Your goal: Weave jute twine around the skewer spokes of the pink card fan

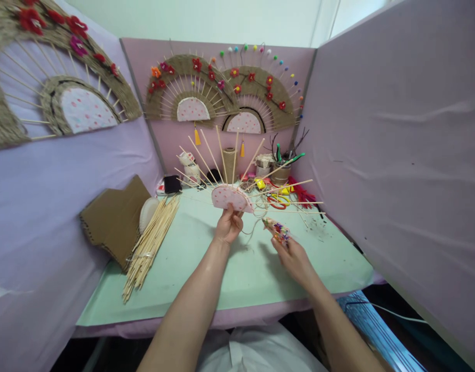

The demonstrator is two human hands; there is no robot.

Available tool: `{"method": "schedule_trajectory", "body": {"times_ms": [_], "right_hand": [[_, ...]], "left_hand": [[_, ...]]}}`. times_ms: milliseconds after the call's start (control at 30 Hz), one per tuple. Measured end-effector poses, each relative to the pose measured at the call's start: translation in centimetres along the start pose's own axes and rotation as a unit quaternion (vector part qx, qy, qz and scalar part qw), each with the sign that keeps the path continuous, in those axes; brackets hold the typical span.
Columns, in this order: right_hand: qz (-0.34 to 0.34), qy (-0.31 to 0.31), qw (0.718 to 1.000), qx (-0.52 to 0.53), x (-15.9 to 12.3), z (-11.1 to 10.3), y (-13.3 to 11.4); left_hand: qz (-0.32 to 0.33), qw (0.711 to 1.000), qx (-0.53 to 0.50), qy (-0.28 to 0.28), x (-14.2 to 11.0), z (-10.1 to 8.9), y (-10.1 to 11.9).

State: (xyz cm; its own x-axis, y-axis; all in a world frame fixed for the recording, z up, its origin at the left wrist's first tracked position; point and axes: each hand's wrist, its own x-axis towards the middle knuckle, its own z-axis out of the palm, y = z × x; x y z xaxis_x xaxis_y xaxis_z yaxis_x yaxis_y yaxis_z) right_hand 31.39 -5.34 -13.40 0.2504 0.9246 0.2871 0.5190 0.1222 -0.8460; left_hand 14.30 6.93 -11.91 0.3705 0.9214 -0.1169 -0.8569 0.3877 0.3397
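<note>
My left hand [230, 225] is closed on the lower edge of a fan frame, with the thumb on its front. This frame has a half-round base covered in pink spotted cloth [226, 196], and thin wooden sticks [212, 150] spread out from it to both sides and upward. To the right and a little lower, my right hand [291, 254] is wrapped round a multicoloured glue gun [276, 230]. Its narrow end points up and left, just below the fan's right side and apart from it. A strand of twine [253, 227] hangs between the hands.
On the left lie a bundle of wooden sticks [152, 248] and brown cardboard [111, 219]. Behind the fan stand a twine spool [229, 163] and a pot of tools [281, 173]. Red-handled scissors [276, 202] lie right. Finished fans [191, 64] hang on the pink partitions.
</note>
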Motion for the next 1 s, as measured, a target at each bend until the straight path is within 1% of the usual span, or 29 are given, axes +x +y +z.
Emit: {"method": "schedule_trajectory", "body": {"times_ms": [67,100,167,267,367,433,500,533,567,600,667,700,733,767,800,833,900,933,1000], "right_hand": [[-0.006,0.005,0.994,-0.112,0.8,-2.2,2.1],[0.003,0.007,0.984,-0.179,1.2,-3.5,3.3],[0.033,0.003,0.951,-0.309,2.0,-6.1,5.5],[0.079,-0.012,0.897,-0.434,2.8,-8.9,7.9],[0.136,-0.024,0.858,-0.494,3.1,-10.0,9.2],[0.153,-0.022,0.847,-0.509,3.0,-10.3,9.4],[0.157,0.011,0.845,-0.511,2.8,-10.5,9.1],[0.153,0.036,0.85,-0.503,2.6,-10.5,8.6],[0.14,0.065,0.862,-0.483,2.4,-10.2,7.9],[0.116,0.089,0.883,-0.445,2.2,-9.7,7.0],[0.039,0.111,0.941,-0.316,1.8,-7.5,4.6],[-0.003,0.099,0.97,-0.221,1.7,-5.9,3.2],[-0.031,0.077,0.99,-0.117,1.6,-3.9,1.8],[-0.042,0.05,0.998,-0.017,1.7,-1.7,0.4],[-0.04,0.035,0.996,0.071,2.0,0.6,-0.8],[-0.025,0.029,0.989,0.145,2.3,2.7,-1.8],[0.018,0.03,0.963,0.266,3.2,6.1,-3.2],[0.041,0.03,0.95,0.308,3.6,7.2,-3.7],[0.072,0.029,0.932,0.355,4.2,8.3,-4.2]], "left_hand": [[0.009,1.0,0.006,0.003,0.1,0.0,-0.1],[0.015,1.0,0.009,0.003,0.2,0.0,-0.1],[0.022,1.0,0.012,0.002,0.3,0.0,-0.2],[0.029,1.0,0.006,-0.003,0.4,-0.2,-0.4],[0.032,0.999,0.009,-0.026,0.5,-0.4,-0.6],[0.035,0.999,0.019,-0.038,0.6,-0.6,-0.6],[0.042,0.998,0.025,-0.034,0.7,-0.7,-0.7],[0.047,0.998,0.026,-0.03,0.8,-0.7,-0.7],[0.053,0.998,0.025,-0.027,0.8,-0.7,-0.7],[0.06,0.998,0.023,-0.025,0.9,-0.6,-0.7],[0.075,0.997,0.02,-0.026,0.9,-0.6,-0.7],[0.082,0.996,0.02,-0.028,0.9,-0.6,-0.7],[0.089,0.995,0.023,-0.029,0.9,-0.6,-0.7],[0.096,0.995,0.027,-0.029,0.9,-0.6,-0.7],[0.104,0.994,0.032,-0.027,0.9,-0.6,-0.7],[0.111,0.993,0.04,-0.025,1.0,-0.6,-0.7],[0.126,0.99,0.055,-0.022,1.0,-0.6,-0.7],[0.134,0.989,0.062,-0.02,1.1,-0.6,-0.7],[0.148,0.987,0.067,-0.015,1.1,-0.6,-0.7]]}}
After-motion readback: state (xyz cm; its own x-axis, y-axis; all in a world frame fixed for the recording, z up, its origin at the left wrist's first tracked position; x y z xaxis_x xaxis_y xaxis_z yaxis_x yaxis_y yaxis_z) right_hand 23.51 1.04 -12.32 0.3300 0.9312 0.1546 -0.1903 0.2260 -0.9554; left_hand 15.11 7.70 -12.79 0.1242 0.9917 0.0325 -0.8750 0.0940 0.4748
